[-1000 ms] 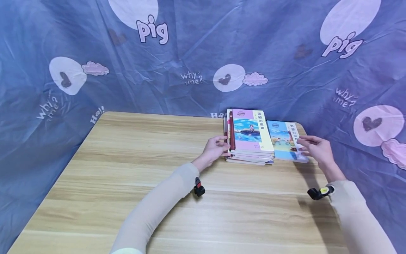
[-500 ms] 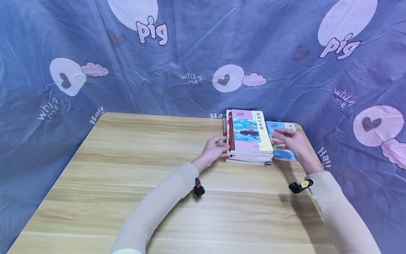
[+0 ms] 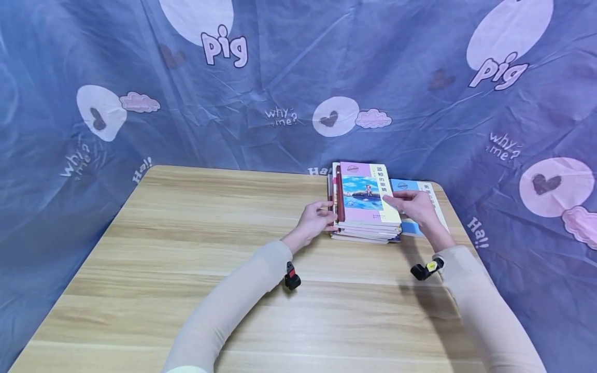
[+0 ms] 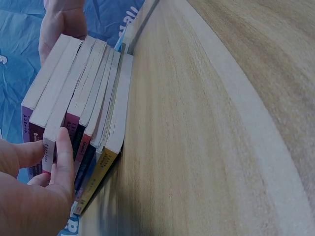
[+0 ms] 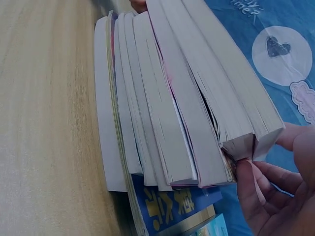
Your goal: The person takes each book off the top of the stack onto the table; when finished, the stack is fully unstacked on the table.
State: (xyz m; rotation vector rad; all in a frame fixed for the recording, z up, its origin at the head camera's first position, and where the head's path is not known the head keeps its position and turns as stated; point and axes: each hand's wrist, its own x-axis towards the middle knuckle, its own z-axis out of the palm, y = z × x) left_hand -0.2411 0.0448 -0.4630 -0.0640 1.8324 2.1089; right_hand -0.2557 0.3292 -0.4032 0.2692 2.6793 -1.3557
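A stack of several paperback books [image 3: 366, 234] stands at the far right of the table, topped by a pink and cream book [image 3: 361, 215] with a sea picture. My left hand [image 3: 311, 223] is at the stack's left side; in the left wrist view its thumb and a finger pinch a white-spined book [image 4: 48, 152] near the top. My right hand [image 3: 415, 208] grips the right edge of the upper books: its thumb lies on the top cover, and its fingers reach under the top two books [image 5: 253, 115] in the right wrist view.
A blue-covered book [image 3: 411, 228] lies flat just right of the stack, partly behind my right hand. Low in the stack, a dark blue cover with yellow characters [image 5: 170, 206] sticks out. A blue printed curtain [image 3: 280, 140] hangs behind the wooden table [image 3: 210, 223].
My right hand has moved left from the blue book to the stack and taken hold of the upper books' right edge. My left hand has stayed at the stack's left side.
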